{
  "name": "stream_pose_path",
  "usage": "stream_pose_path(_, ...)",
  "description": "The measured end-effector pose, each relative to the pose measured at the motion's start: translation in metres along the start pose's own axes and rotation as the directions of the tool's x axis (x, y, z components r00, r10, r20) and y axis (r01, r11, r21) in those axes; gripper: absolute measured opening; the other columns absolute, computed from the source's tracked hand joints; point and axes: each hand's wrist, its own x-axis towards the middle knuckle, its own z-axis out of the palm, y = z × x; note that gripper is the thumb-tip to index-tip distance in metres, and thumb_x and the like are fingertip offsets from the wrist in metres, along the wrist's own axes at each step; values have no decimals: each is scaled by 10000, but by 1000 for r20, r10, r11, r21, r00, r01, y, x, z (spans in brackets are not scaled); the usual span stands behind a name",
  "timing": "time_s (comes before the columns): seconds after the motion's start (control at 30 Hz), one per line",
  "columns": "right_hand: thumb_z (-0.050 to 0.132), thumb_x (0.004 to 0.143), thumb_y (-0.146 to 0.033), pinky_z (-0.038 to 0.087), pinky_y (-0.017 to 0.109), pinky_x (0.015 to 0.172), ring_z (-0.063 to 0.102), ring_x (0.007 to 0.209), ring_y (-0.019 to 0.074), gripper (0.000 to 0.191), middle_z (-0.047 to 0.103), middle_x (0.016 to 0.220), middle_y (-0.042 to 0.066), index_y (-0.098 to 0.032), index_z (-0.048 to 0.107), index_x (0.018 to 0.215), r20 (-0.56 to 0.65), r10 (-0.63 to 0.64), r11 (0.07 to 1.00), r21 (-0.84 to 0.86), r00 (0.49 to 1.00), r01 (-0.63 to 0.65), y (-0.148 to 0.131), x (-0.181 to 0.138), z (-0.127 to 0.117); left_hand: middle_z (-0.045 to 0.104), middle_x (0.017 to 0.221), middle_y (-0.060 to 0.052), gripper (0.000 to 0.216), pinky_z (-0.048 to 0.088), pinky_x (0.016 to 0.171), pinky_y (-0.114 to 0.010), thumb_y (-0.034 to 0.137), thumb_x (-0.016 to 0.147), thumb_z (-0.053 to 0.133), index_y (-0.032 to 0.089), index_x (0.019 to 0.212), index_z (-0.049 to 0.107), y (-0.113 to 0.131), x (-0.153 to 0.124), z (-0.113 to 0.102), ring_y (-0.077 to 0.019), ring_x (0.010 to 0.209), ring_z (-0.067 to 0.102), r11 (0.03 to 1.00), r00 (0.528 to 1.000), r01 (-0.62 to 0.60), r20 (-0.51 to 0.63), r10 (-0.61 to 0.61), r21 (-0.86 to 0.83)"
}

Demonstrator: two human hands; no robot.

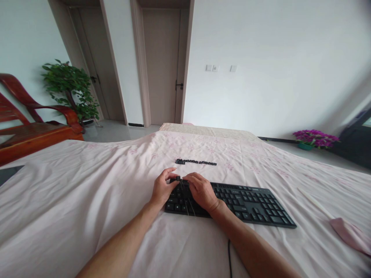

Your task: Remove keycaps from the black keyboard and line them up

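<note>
A black keyboard (249, 204) lies across the cloth in front of me. Over its left end, my left hand (162, 188) pinches a small black keycap (177, 178) between thumb and forefinger. My right hand (201, 191) is beside it, its fingers closed at the top of a thin wire keycap puller (185, 199). The puller's two wires run from the keycap down over the keys toward me. Just beyond the keyboard, several loose black keycaps (195, 161) lie in a row, doubled at the left end. My hands hide part of the keyboard's left side.
The pinkish, wrinkled cloth (116, 173) covers the surface. A black cable (229, 255) runs toward me under my right forearm. To the right lies a pale stick with pink fabric (349, 233). A dark flat object (10, 173) sits at the left edge.
</note>
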Motion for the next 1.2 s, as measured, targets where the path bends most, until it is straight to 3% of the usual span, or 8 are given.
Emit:
stream_pose_path(0.17,533,907,-249,470,276,804,609,846,161,187,665,903,26,-261,674,1029,-9,59,997,-49,998,-60,2,2,2,695,896,-16,512,453,906,-324,143,704,660,219,1192,526,7,-5,4,-168,897,647,987,995,-93,48,88,131)
stream_pose_path(0.5,603,841,-182,454,253,766,606,812,148,79,664,840,7,-223,670,851,30,89,995,-49,996,-88,3,3,3,694,876,7,518,509,825,-287,99,711,615,234,1198,500,5,-8,9,-141,817,661,993,989,-99,115,91,66)
stream_pose_path(0.6,583,843,-176,445,250,765,605,815,145,87,661,841,3,-221,658,848,-6,143,989,-27,990,-143,4,6,0,685,932,-3,556,495,864,-303,133,714,634,249,1238,490,4,-7,7,-152,881,650,986,992,-118,70,110,121)
stream_pose_path(0.7,582,833,-195,435,244,743,613,809,145,80,673,844,-2,-220,657,839,-32,245,969,-5,969,-245,12,16,-6,672,985,-21,503,467,909,-330,197,757,613,253,1244,499,-1,-3,2,-168,949,629,978,993,-102,-31,110,180)
stream_pose_path(0.8,584,822,-228,417,243,691,621,776,152,87,692,824,-4,-222,671,825,37,329,943,-59,944,-327,26,33,-12,665,995,-42,429,475,885,-328,229,786,579,230,1213,531,-11,3,-4,-173,934,630,985,994,-39,-99,56,167)
stream_pose_path(0.97,570,828,-276,379,243,666,616,809,170,134,708,861,5,-236,695,858,98,490,852,-264,866,-452,56,65,-12,680,965,-62,342,490,846,-321,239,785,574,198,1124,601,-22,8,-8,-182,890,646,989,997,27,-80,-15,142)
stream_pose_path(1.2,554,821,-261,357,240,634,608,816,177,177,700,867,34,-222,707,900,79,589,772,-351,804,-530,92,82,11,700,976,-76,283,489,863,-331,184,786,534,178,1046,645,-19,10,-9,-185,904,650,988,998,19,-62,-10,150)
